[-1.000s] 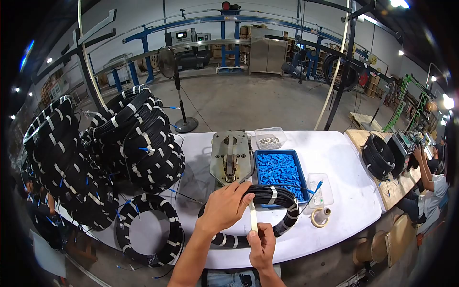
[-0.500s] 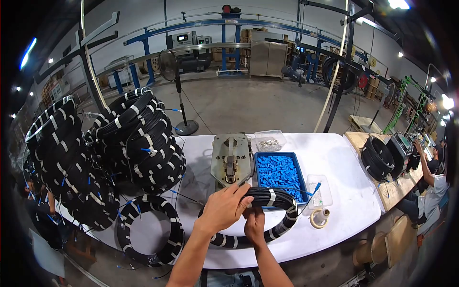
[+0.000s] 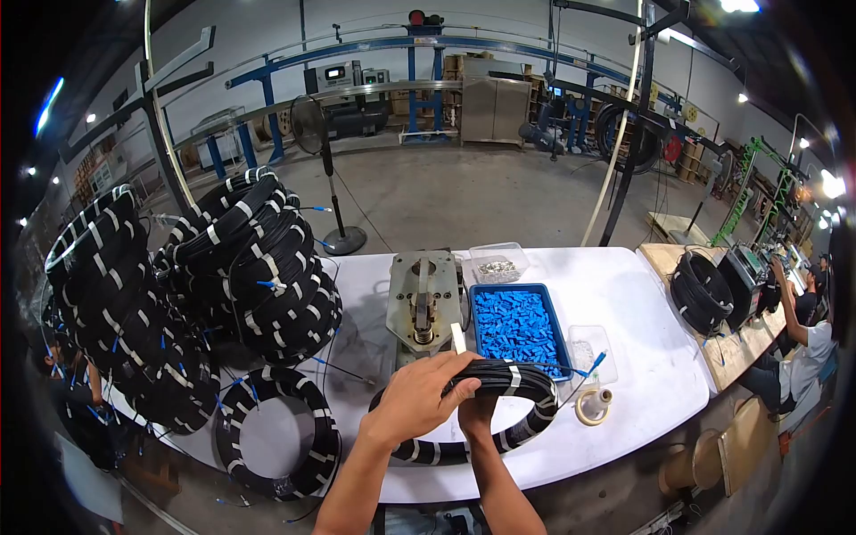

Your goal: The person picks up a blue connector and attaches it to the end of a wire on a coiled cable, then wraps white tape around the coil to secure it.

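Observation:
A coil of black cable (image 3: 535, 415), banded with white tape, is tilted up at the table's front edge. My left hand (image 3: 421, 397) is closed over its top left part, thumb on the near side. From inside the ring, my right hand (image 3: 477, 412) reaches up under the top of the coil; its fingers are hidden behind the cable. A short white tape strip (image 3: 458, 338) stands up behind the coil, just beyond my left fingers. Blue connectors (image 3: 596, 364) on a cable end stick out to the right. Beyond the coil stands a metal press-like fixture (image 3: 423, 299).
A blue tray (image 3: 563, 343) of small blue parts and a clear box (image 3: 499, 263) of metal pieces lie beyond. A tape roll (image 3: 593, 407) sits right. Tall stacks of taped coils (image 3: 259, 267) and a single coil (image 3: 234, 437) stand left. A co-worker (image 3: 802, 348) sits far right.
The white tape strip now shows upright behind the coil. My right hand has moved up, further under the coil's top. The left hand stays over the coil, its thumb slightly shifted.

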Available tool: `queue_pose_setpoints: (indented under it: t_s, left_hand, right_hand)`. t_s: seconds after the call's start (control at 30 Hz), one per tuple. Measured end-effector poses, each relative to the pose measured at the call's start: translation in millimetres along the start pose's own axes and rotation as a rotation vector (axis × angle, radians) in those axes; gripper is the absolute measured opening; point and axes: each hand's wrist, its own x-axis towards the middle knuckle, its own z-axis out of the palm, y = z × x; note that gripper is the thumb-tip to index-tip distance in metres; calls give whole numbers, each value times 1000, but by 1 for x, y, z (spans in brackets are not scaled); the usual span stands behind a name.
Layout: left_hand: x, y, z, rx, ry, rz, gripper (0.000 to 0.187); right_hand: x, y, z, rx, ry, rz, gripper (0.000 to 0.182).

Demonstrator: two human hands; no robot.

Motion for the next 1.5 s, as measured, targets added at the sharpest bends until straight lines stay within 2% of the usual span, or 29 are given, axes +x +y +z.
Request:
queue_pose_setpoints:
  t_s: [0.13,0.17,0.23,0.3,0.37,0.43,0.47,0.5,0.53,0.6,0.63,0.67,0.7,0.77,0.8,0.87,0.9,1.0,1.03,1.1,1.13,1.2,1.23,1.3,1.37,1.43,1.5]
  left_hand:
    - [-3,5,3,32,52,4,37]
    - [-3,7,2,31,42,-13,37]
    - [-3,7,4,41,47,-5,37]
    - [-6,7,5,52,56,1,38]
    - [-7,6,5,81,72,0,39]
    - [-8,1,8,100,86,16,40]
    - [-9,1,9,116,117,41,39]
    - [-10,1,9,131,148,62,37]
    - [-9,2,8,127,126,58,36]
    - [-11,4,10,156,124,38,37]
    - [-12,6,10,186,114,23,39]
    - [-11,7,9,138,105,39,38]
    - [-11,10,10,138,104,47,38]
    - [-10,12,13,252,94,-5,38]
    - [-10,9,13,258,67,-4,39]
    - [-9,8,15,264,114,35,39]
    - [-9,7,16,257,116,28,40]
    - [-8,3,21,282,250,54,43]
    - [-7,5,20,284,246,55,43]
    - [-6,10,16,169,253,-106,47]
    - [-6,6,18,172,251,-106,47]
    - [-7,-3,25,102,393,-105,49]
    - [-6,-4,24,99,394,-110,49]
    - [-2,-2,20,194,268,-149,46]
    - [3,-5,21,206,269,-112,46]
    - [7,-8,21,220,276,-69,45]
    - [10,-10,22,200,278,-31,43]
  right_hand:
    - [2,-6,-4,27,82,78,34]
    - [0,-11,-2,37,188,95,33]
    - [-17,-24,-11,62,191,187,31]
    - [-43,-25,-18,56,123,129,26]
    - [-48,-56,-32,-119,-349,265,19]
    - [-34,-97,-41,-269,-787,232,16]
    - [-26,-122,-40,-270,-752,67,15]
    - [-10,-143,-44,-204,-776,71,13]
    - [4,-158,-47,-165,-690,-73,12]
    - [37,-170,-39,154,-454,-333,26]
    - [59,-191,-41,-206,-473,-182,32]
    - [84,-192,-28,-350,-443,-236,40]
    - [104,-185,-22,-352,-437,-240,40]
    - [134,-163,-15,-1034,-810,-112,46]
    - [137,-157,-14,-1032,-803,-120,46]
    - [144,-149,-11,-913,-1148,190,45]
    - [145,-145,-11,-915,-1158,182,45]
    - [145,-128,-12,-482,-971,389,39]
    - [145,-125,-12,-479,-969,390,39]
    - [148,-131,-9,-482,-896,291,40]
    - [150,-136,-6,-564,-862,270,39]
    - [154,-136,-4,-535,-844,272,38]
    - [154,-136,-4,-511,-828,277,37]
    - [149,-139,1,-508,-798,211,38]
    - [144,-151,7,-478,-757,173,39]
    - [139,-156,7,-417,-746,222,38]
    - [132,-162,4,-262,-745,228,34]
